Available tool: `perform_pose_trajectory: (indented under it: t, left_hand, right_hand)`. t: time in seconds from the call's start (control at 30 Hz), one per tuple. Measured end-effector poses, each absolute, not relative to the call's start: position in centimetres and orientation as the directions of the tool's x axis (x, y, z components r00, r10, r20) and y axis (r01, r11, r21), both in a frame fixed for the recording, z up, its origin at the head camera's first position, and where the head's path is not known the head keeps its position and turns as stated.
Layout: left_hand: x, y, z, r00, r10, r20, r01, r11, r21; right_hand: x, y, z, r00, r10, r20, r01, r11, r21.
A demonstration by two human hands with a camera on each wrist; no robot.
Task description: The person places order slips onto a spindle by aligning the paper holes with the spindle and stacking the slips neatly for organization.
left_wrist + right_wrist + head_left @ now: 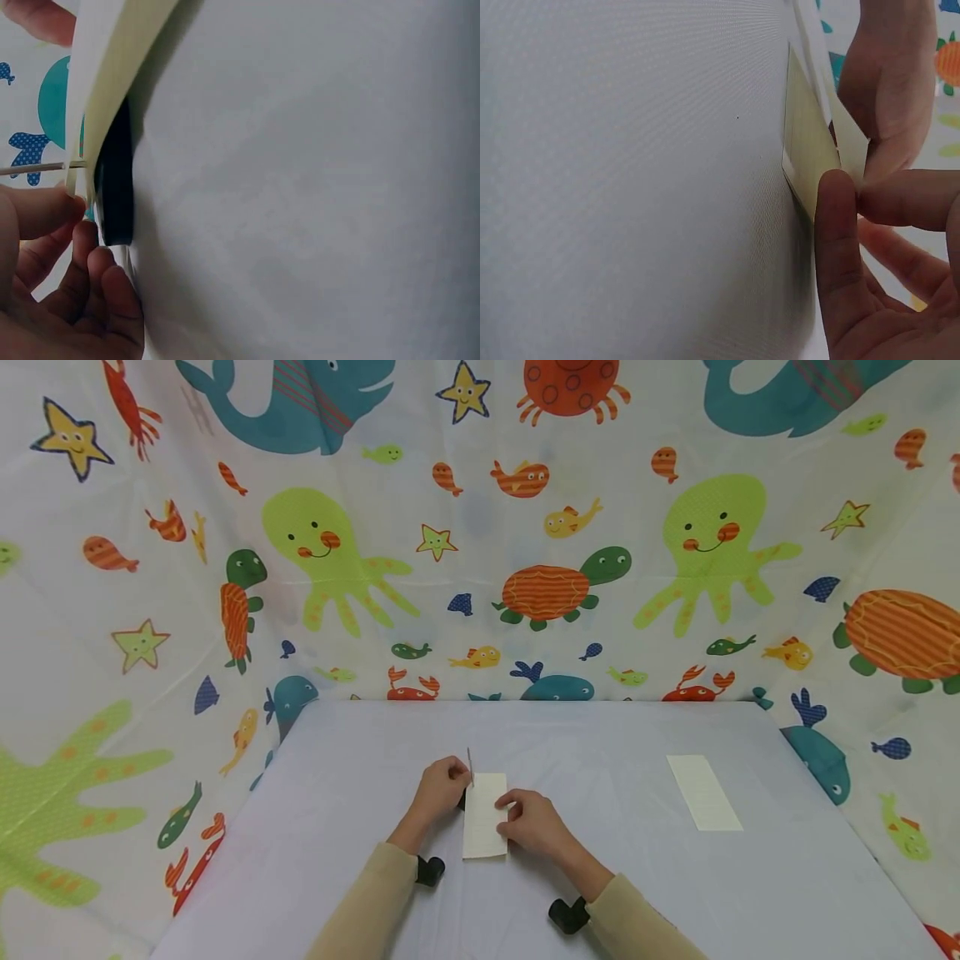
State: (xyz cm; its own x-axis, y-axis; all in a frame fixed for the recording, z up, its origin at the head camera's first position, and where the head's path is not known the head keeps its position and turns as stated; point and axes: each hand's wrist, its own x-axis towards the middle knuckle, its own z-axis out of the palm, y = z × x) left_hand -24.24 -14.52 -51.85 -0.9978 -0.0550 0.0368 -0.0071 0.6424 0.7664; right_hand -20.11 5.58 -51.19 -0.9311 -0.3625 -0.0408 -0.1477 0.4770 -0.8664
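Observation:
A pale yellow slip of paper [484, 827], with layers standing apart, lies in front of me. My left hand [441, 789] pinches its far left corner between thumb and fingers. Beside those fingertips a thin rod [34, 169] stands upright at the paper and appears to pass through it. Under the paper sits a flat black base [116, 195], so the two look like a bill spike. My right hand [536, 822] pinches the right edge of the paper between thumb and forefinger. In the right wrist view the paper layers [806, 127] spread apart near its fingertips.
Another pale yellow slip [705, 793] lies flat toward the right of the white-covered table [360, 735]. Behind and beside the table hangs a curtain [465, 527] printed with sea animals. Black wrist cameras [567, 916] sit on both forearms.

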Motion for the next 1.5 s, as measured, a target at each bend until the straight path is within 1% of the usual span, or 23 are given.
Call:
perform_pose_trajectory:
  t: [0.1,0.3,0.5,0.73,0.9,1.1,1.2,1.5]
  left_hand:
    - [-24.2,-14.5,-51.9,-0.997,-0.051,0.053,0.006,0.658,0.753]
    - [-24.2,-14.4,-51.6,-0.998,-0.056,0.013,-0.029,0.677,0.735]
    - [-24.4,-14.4,-51.9,-0.998,-0.061,0.019,-0.029,0.693,0.721]
    - [-24.2,-14.6,-51.7,-0.998,-0.059,0.022,-0.024,0.675,0.737]
    - [-23.8,-15.1,-51.7,-1.0,-0.017,0.013,-0.002,0.673,0.74]
    - [-23.2,-15.3,-51.6,-0.996,0.084,0.009,0.064,0.682,0.729]
    - [-23.1,-15.3,-51.6,-0.994,0.113,0.006,0.082,0.684,0.724]
    - [-23.0,-15.0,-51.2,-0.995,0.094,-0.036,0.042,0.712,0.701]
  right_hand:
    - [-20.1,5.5,-51.1,-0.93,-0.366,-0.043,-0.153,0.49,-0.858]
    - [-20.1,5.3,-51.3,-0.923,-0.383,-0.039,-0.183,0.525,-0.831]
    - [-20.3,5.2,-51.3,-0.92,-0.387,-0.055,-0.186,0.555,-0.811]
    - [-20.0,5.1,-51.0,-0.913,-0.405,-0.048,-0.206,0.561,-0.802]
    - [-19.9,5.2,-50.8,-0.911,-0.41,-0.039,-0.218,0.56,-0.8]
    - [-19.9,5.2,-50.9,-0.909,-0.415,-0.033,-0.227,0.56,-0.797]
    - [-20.0,5.3,-51.0,-0.908,-0.417,-0.033,-0.233,0.57,-0.788]
    - [-19.8,5.4,-50.7,-0.905,-0.423,-0.038,-0.235,0.573,-0.785]
